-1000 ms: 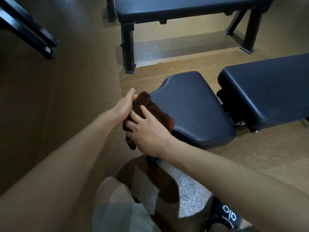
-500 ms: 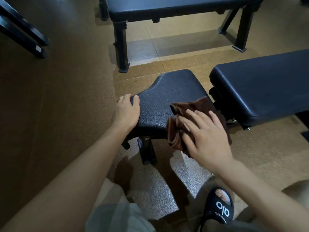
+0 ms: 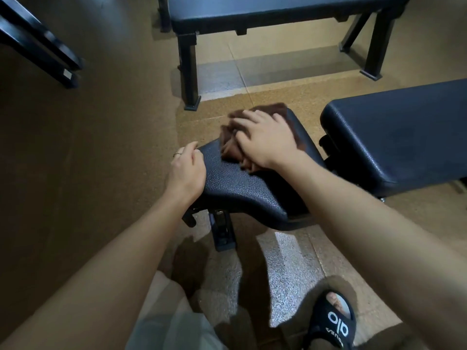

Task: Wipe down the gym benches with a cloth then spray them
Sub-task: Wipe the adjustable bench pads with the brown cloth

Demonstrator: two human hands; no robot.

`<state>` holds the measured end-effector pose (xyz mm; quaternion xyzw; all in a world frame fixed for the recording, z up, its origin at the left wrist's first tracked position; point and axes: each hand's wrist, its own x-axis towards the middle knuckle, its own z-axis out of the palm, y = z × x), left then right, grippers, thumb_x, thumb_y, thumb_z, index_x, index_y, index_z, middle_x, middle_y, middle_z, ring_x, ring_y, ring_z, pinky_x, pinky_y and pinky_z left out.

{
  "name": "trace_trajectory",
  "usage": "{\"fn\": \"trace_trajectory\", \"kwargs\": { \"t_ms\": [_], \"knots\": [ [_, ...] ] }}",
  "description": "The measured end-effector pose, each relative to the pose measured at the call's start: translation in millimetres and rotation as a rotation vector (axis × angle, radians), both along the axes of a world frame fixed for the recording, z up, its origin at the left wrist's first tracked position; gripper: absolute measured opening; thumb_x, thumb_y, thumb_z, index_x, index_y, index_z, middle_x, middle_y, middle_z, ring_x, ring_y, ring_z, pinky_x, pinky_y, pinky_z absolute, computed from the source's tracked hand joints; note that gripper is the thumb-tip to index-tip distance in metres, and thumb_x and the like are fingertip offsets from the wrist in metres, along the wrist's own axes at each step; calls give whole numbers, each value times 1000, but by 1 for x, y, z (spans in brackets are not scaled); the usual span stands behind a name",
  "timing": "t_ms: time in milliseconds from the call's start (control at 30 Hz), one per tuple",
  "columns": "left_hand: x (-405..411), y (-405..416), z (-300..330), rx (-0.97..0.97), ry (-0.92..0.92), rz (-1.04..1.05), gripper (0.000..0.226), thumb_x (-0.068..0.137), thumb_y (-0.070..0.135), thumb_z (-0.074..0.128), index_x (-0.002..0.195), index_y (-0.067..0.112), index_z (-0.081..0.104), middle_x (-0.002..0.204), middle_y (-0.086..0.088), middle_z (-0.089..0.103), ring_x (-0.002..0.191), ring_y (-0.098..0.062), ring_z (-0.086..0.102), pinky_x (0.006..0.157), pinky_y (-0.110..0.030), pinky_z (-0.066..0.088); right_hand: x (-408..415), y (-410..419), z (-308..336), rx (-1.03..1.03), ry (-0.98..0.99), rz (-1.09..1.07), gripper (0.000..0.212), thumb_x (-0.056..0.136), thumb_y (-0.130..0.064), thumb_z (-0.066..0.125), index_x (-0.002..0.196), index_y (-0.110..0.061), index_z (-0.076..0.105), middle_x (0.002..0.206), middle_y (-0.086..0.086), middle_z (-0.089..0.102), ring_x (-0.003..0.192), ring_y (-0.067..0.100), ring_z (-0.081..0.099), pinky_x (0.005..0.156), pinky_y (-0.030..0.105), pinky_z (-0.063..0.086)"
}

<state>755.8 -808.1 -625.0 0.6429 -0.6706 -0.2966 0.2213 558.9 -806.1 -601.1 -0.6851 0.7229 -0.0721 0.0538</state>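
A brown cloth (image 3: 228, 144) lies bunched on the dark padded seat (image 3: 232, 183) of the near bench. My right hand (image 3: 265, 137) presses flat on the cloth with spread fingers, toward the seat's far side. My left hand (image 3: 187, 168) grips the seat's left edge, fingers curled over the rim. The bench's long back pad (image 3: 394, 137) stretches off to the right. No spray bottle is in view.
A second flat bench (image 3: 278, 11) on black legs stands across the far side. Black frame bars (image 3: 40, 46) cross the top left corner. The seat's post (image 3: 222, 231) drops to the cork-coloured floor. My knee and a black sandal (image 3: 333, 322) are below.
My right hand has pushed the cloth from the seat's near right edge up to its far side. My left hand has stayed gripping the left edge.
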Motion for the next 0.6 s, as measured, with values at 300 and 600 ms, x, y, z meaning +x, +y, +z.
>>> {"fn": "trace_trajectory", "kwargs": {
  "t_ms": [300,600],
  "knots": [
    [13,-15,14,266,168,-150,44,109,34,23,134,25,58,144,2,52,127,-12,43,105,-35,30,-61,120,7,74,-374,-616,42,101,-59,34,141,-48,42,133,16,63,120,43,59,100,51,45],
    [32,-22,38,516,346,-308,50,112,34,17,149,23,48,148,5,50,138,-9,41,108,-24,23,-13,109,0,-35,-48,-564,52,98,-46,30,145,-36,49,146,12,50,129,40,50,104,53,40]
  ]
}}
